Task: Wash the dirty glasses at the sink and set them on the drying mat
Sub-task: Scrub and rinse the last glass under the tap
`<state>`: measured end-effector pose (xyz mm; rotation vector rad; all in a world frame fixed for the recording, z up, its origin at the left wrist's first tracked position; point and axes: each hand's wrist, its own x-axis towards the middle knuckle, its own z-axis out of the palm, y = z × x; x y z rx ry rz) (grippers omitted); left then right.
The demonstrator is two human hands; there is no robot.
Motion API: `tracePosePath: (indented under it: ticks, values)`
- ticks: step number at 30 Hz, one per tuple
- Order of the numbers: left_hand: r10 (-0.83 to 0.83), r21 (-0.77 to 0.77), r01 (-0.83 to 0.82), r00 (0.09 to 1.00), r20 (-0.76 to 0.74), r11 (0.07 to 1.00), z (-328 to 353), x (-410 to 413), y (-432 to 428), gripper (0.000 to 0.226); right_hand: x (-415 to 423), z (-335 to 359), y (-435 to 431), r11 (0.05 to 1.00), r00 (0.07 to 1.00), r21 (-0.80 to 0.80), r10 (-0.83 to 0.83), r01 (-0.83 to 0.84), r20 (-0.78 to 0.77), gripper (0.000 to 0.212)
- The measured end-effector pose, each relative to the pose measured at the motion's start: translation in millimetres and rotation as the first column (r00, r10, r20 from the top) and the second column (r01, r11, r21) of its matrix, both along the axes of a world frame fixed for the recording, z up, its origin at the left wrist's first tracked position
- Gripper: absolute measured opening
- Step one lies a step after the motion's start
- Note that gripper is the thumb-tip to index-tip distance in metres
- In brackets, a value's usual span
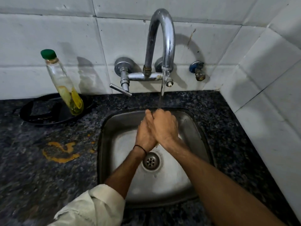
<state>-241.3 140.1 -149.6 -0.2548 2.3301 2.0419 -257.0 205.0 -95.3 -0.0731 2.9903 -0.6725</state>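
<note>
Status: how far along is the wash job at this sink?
Done: nothing visibly; no washed glass or drying mat in view. In hand: left hand and right hand pressed together under the running curved chrome tap, over the square steel sink, holding no glass. Left: seemingly every glass.

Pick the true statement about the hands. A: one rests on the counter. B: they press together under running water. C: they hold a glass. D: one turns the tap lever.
B: the left hand and right hand meet over the sink, the stream from the tap landing on them.
</note>
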Motion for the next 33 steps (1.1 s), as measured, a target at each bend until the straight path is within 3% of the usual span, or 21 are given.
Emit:
tracePosePath:
  ticks: [1,3,5,6,8,10,13,16,18,21,23,25,27,29,30,32,33]
  values:
    - [-0.119,0.11,0.115,0.992,0.032,0.987,2.3,4.4,-7.5,0.006,-0.4,1.1,6.2,0.997,0.997,-0.016,0.076,-0.075,0.02,0.051]
    - [-0.343,0.338,0.312,0.939,0.034,0.888,0.0,12.7,-25.4,0.033,-1.2,5.9,15.5,0.957,0.957,-0.085,0.282,-0.276,0.066,0.048]
    - [-0.382,0.378,0.345,0.924,0.025,0.859,-1.6,15.4,-32.1,0.04,-0.9,7.6,17.5,0.918,0.915,-0.077,0.394,-0.388,0.084,0.042]
    - [-0.326,0.268,0.309,0.945,0.021,0.913,-1.3,14.7,-28.8,0.036,-0.5,7.0,16.3,0.93,0.929,-0.075,0.364,-0.359,0.069,0.041]
    - [-0.107,-0.168,0.104,0.994,-0.004,0.98,-1.5,8.6,-14.6,0.02,-1.6,2.5,10.2,0.978,0.983,-0.118,0.176,-0.17,0.043,0.039]
    - [0.072,-0.469,-0.081,0.997,-0.037,0.88,-11.8,3.6,-4.4,0.021,0.8,-0.9,-3.8,0.983,0.995,-0.177,-0.029,0.046,0.094,0.037]
    - [0.113,-0.418,-0.121,0.993,-0.044,0.9,-26.2,-2.2,-10.0,0.014,15.0,-11.2,-20.3,0.961,0.982,-0.235,-0.11,0.144,0.152,0.036]
    - [0.013,-0.311,-0.04,0.996,-0.089,0.95,-34.9,-6.6,-26.1,0.014,29.9,-27.2,-4.8,0.962,0.981,-0.257,0.13,-0.09,0.142,0.01]
    - [-0.083,-0.233,0.053,0.989,-0.12,0.971,-37.2,-9.2,-36.9,0.029,22.5,-33.6,23.2,0.907,0.914,-0.183,0.398,-0.379,0.081,0.039]
    - [-0.233,-0.314,0.204,0.971,-0.057,0.927,-33.7,-9.2,-40.2,0.051,-0.3,-17.6,56.3,0.642,0.687,0.253,0.706,-0.724,0.175,0.075]
    - [-0.242,-0.337,0.202,0.967,-0.08,0.92,-31.7,-8.7,-34.5,0.048,-6.1,-4.2,57.5,0.534,0.638,0.367,0.719,-0.762,0.277,0.061]
    - [-0.232,-0.265,0.187,0.961,-0.149,0.946,-29.1,-7.3,-28.5,0.042,-5.7,-2.1,45.9,0.619,0.693,0.313,0.667,-0.72,0.275,0.032]
    - [-0.198,-0.26,0.138,0.954,-0.225,0.956,-25.7,-5.5,-24.2,0.029,-2.7,-9.8,27.9,0.747,0.792,0.262,0.57,-0.611,0.219,0.019]
    - [-0.14,-0.292,0.058,0.953,-0.268,0.955,-25.7,-7.1,-21.7,0.022,-0.1,-27.4,11.8,0.942,0.926,0.03,0.323,-0.335,0.197,0.015]
    - [-0.119,-0.304,0.03,0.953,-0.28,0.952,-26.1,-8.5,-21.2,0.025,3.7,-35.4,3.4,0.982,0.967,-0.126,0.164,-0.141,0.196,0.016]
    - [-0.102,-0.297,0.02,0.959,-0.264,0.955,-24.9,-9.1,-22.8,0.028,17.9,-47.0,-9.1,0.917,0.991,-0.385,-0.06,0.103,0.123,0.021]
    - [-0.108,-0.281,0.036,0.964,-0.243,0.959,-24.4,-9.5,-25.1,0.023,27.1,-51.6,-9.4,0.885,0.997,-0.458,-0.067,0.082,0.047,0.022]
